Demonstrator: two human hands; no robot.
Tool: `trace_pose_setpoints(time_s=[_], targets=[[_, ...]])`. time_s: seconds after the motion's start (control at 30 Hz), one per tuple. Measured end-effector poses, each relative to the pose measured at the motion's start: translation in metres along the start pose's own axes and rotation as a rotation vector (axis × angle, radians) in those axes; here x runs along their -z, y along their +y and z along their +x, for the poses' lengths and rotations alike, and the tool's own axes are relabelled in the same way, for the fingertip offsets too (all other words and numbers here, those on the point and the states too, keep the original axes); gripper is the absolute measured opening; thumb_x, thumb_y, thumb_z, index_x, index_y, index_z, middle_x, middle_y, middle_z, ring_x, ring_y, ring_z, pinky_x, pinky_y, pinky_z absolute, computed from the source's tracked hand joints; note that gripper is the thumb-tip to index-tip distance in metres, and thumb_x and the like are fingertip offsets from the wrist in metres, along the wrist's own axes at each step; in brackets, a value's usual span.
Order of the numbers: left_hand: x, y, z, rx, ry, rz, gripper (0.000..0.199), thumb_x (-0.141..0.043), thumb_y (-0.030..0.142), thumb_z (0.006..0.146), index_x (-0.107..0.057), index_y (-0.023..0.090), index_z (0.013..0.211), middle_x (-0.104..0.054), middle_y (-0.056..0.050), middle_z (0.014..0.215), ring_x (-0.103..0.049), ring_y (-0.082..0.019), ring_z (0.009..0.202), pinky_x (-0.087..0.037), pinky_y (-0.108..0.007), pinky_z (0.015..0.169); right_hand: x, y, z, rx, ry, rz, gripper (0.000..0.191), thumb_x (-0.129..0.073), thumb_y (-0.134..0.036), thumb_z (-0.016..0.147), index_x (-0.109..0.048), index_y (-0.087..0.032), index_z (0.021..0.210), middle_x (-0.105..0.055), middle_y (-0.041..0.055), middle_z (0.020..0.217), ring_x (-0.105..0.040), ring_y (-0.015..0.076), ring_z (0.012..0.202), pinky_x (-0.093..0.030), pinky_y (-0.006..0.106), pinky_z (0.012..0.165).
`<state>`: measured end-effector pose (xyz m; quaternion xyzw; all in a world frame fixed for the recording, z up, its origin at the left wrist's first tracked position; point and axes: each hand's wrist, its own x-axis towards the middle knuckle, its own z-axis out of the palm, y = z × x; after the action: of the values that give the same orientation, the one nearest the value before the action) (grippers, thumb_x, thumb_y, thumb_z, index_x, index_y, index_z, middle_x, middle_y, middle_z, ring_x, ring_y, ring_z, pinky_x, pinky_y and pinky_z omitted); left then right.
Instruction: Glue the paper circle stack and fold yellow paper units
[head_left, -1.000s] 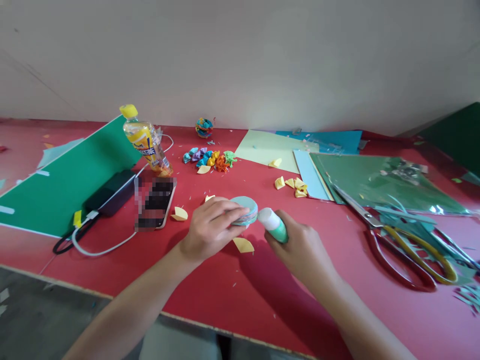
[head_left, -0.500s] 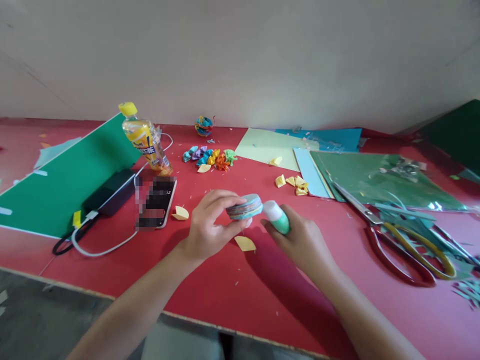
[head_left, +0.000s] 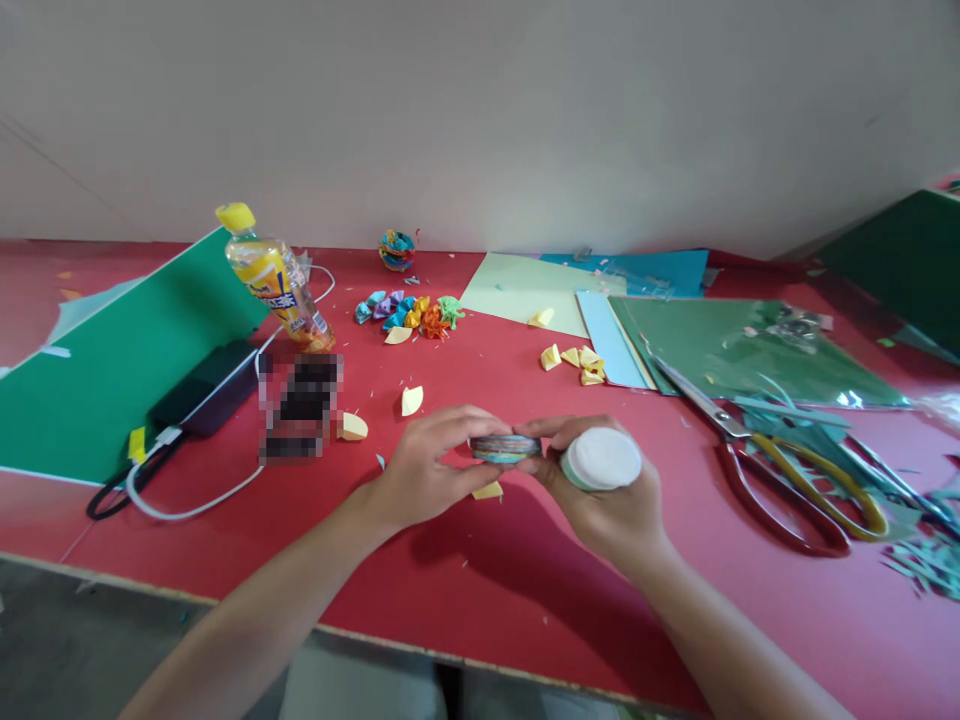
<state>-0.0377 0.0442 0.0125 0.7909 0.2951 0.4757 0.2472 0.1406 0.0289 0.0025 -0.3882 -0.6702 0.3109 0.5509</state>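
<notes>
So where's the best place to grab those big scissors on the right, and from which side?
Probably by the looped handles: the scissors lie flat on the red table, with the yellow and red loops at the near end and the blades pointing away toward the green sheets. Come from above on the near side, fingers through the loops; paper scraps crowd the right side.

Craft workspace; coloured paper sheets [head_left: 750, 350], scissors [head_left: 795, 470] on red table [head_left: 480, 590]

Multicolour paper-disc stack [head_left: 505, 448] edge-on (w/ glue stick [head_left: 600, 459]).
</notes>
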Motion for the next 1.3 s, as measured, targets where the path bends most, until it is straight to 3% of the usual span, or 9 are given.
trace_pose_setpoints(time_s=[0.17,0.33,0.5,0.57,0.73,0.83,0.97,1.13,1.3], targets=[[-0.002,0.000,-0.002,0.096,0.011,-0.068,0.024,-0.067,0.016,0.070,-0.059,0.017,0.093,-0.064,-0.006,0.087,-0.061,-0.015,0.080,-0.050,-0.025,0.070,0.000,-0.001,0.000,0.020,0.010,-0.052,0.027,-0.068,-0.012,0.069,-0.054,-0.024,0.089,-0.068,0.0007,0.086,-0.064,0.0178,0.080,-0.050,0.029,0.069],[-0.004,-0.002,-0.002,0.267,0.045,-0.277,0.022,-0.065,0.015,0.073,-0.059,0.019,0.093,-0.062,-0.006,0.093,-0.059,-0.017,0.090,-0.048,-0.030,0.080,0.003,-0.003,0.007,0.006,-0.040,-0.050,0.036,-0.077,-0.018,0.059,-0.054,-0.024,0.087,-0.066,0.0028,0.099,-0.063,0.0209,0.089,-0.050,0.030,0.070],[-0.004,-0.002,-0.001,0.288,0.084,-0.457,0.024,-0.067,0.016,0.071,-0.053,0.019,0.090,-0.060,-0.005,0.093,-0.058,-0.017,0.093,-0.049,-0.032,0.082,0.004,-0.001,0.006,-0.049,0.008,-0.025,0.032,-0.073,-0.018,0.065,-0.055,-0.024,0.091,-0.067,0.0029,0.092,-0.065,0.0205,0.081,-0.052,0.031,0.067],[-0.004,-0.002,-0.002,0.267,0.068,-0.379,0.026,-0.067,0.016,0.070,-0.052,0.020,0.091,-0.060,-0.005,0.093,-0.058,-0.017,0.092,-0.049,-0.032,0.081,0.004,-0.001,0.005,-0.045,0.016,-0.003,0.033,-0.072,-0.015,0.066,-0.054,-0.024,0.091,-0.067,0.0019,0.091,-0.065,0.0196,0.080,-0.052,0.031,0.067],[-0.001,-0.002,-0.001,0.113,-0.013,0.024,0.035,-0.067,0.016,0.070,-0.053,0.021,0.101,-0.063,-0.004,0.093,-0.059,-0.016,0.088,-0.037,-0.041,0.097,0.006,-0.004,0.006,0.104,-0.056,0.046,0.034,-0.071,-0.006,0.063,-0.052,-0.025,0.084,-0.067,0.0006,0.092,-0.064,0.0190,0.085,-0.052,0.030,0.071],[0.000,-0.004,0.001,0.061,-0.019,0.052,0.024,-0.065,0.017,0.072,-0.056,0.020,0.093,-0.065,-0.003,0.089,-0.060,-0.016,0.084,-0.039,-0.040,0.095,0.007,-0.004,0.008,0.126,-0.059,0.022,0.035,-0.073,-0.008,0.062,-0.052,-0.024,0.085,-0.066,0.0019,0.092,-0.064,0.0195,0.085,-0.051,0.031,0.072],[-0.001,-0.006,0.000,0.101,0.041,0.002,0.023,-0.065,0.017,0.072,-0.057,0.020,0.094,-0.065,-0.004,0.091,-0.060,-0.016,0.087,-0.044,-0.035,0.088,0.009,-0.002,0.009,0.104,-0.017,-0.057,0.028,-0.070,-0.013,0.066,-0.053,-0.024,0.086,-0.066,0.0021,0.091,-0.063,0.0177,0.082,-0.049,0.029,0.070],[-0.002,-0.004,0.000,0.147,0.030,0.096,0.024,-0.063,0.018,0.072,-0.055,0.020,0.096,-0.063,-0.005,0.093,-0.059,-0.017,0.088,-0.047,-0.030,0.079,0.009,0.004,0.013,-0.032,0.006,-0.138,0.029,-0.072,-0.022,0.065,-0.056,-0.023,0.090,-0.065,0.0017,0.088,-0.061,0.0186,0.077,-0.048,0.030,0.067],[0.009,-0.031,0.003,0.150,0.081,0.562,0.028,-0.056,0.016,0.076,-0.056,0.022,0.103,-0.063,-0.006,0.099,-0.056,-0.022,0.095,-0.041,-0.038,0.086,0.010,0.018,0.021,-0.255,0.077,-0.106,0.032,-0.069,-0.035,0.067,-0.056,-0.020,0.092,-0.063,0.0054,0.091,-0.059,0.0211,0.080,-0.047,0.036,0.068]])
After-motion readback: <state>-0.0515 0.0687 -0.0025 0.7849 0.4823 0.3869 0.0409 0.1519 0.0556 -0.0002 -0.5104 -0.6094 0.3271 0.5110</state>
